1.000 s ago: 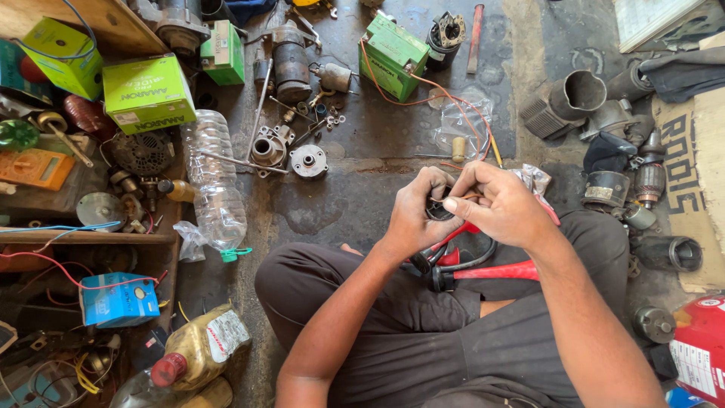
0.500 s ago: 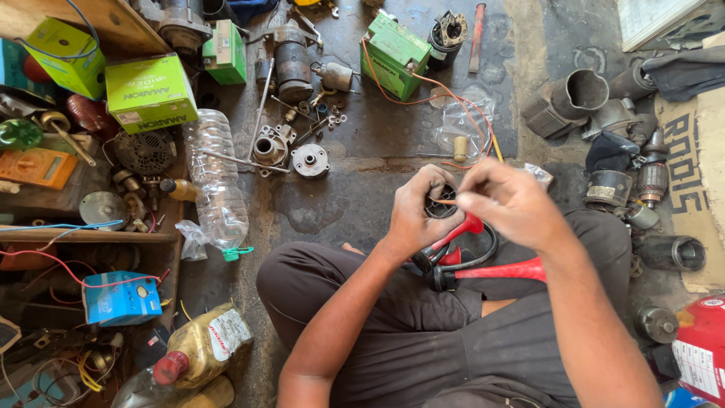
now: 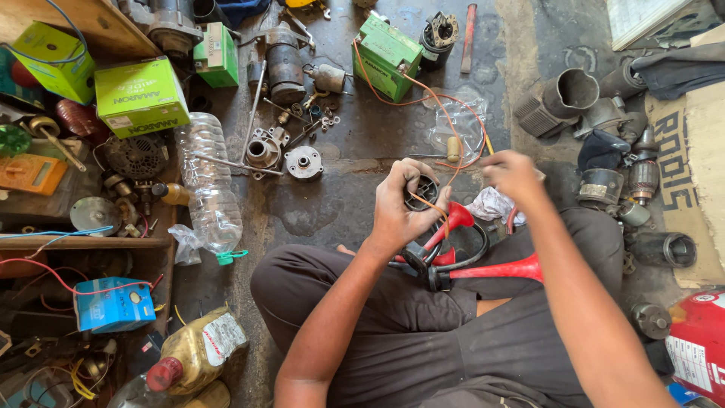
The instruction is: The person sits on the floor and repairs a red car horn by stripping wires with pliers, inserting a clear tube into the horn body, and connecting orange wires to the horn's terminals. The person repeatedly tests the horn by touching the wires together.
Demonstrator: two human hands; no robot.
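Black round part (image 3: 424, 190), small and ring-shaped, sits in the left hand (image 3: 400, 208), whose fingers are curled and clamped around it just above the lap. Orange wire (image 3: 432, 205) crosses the part and runs far toward a green battery box (image 3: 387, 47) on the floor. Right hand (image 3: 512, 175) hovers just to the right of the part, apart from it, fingers loosely bent with the knuckles toward the camera; whether the fingertips pinch anything cannot be told. Near the left hand, lying over the person's dark trousers, are two red horn trumpets (image 3: 495, 269) joined by black tubing. A crumpled white rag (image 3: 489, 204) lies between the hands and the right knee. Further left on the stained concrete floor (image 3: 340, 189) lie a clear plastic bottle (image 3: 210, 185), small metal housings (image 3: 303, 162) and a starter motor (image 3: 284, 64). Far left, lime-green cartons (image 3: 140, 95) sit on a wooden shelf. To the right, grey metal cylinders (image 3: 570, 92) cluster beside cardboard.
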